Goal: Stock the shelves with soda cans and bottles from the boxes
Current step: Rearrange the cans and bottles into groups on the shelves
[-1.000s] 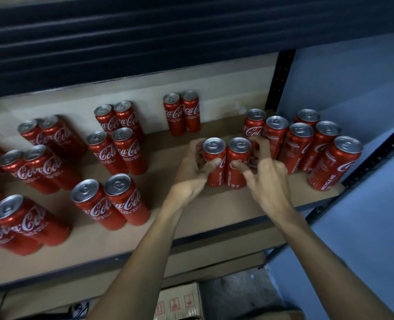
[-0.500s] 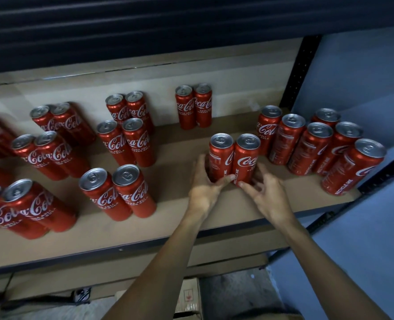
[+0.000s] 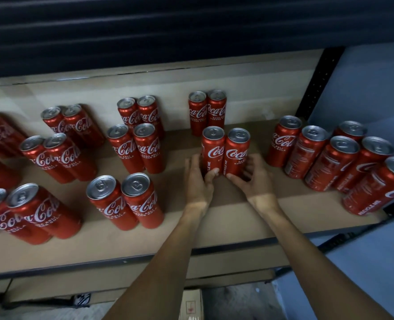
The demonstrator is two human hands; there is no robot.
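back: dark ribbed shutter (image 3: 145, 31) | right: blue wall (image 3: 376, 77) | below: grey floor (image 3: 237, 303) | light: dim

The soda cans (image 3: 226, 151) are glossy red with white script lettering and silver tops. The shelf (image 3: 145, 241) is tan board, its upright (image 3: 318, 82) black with rows of holes. Above runs a navy ribbed shutter (image 3: 145, 31); the wall (image 3: 371, 84) is pale blue.

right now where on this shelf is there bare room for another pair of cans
Bare shelf runs along the front edge, between the front pair and the right-end cluster, nearer than the left hand and right hand gripping the centre pair. The right-end cluster is packed tight.
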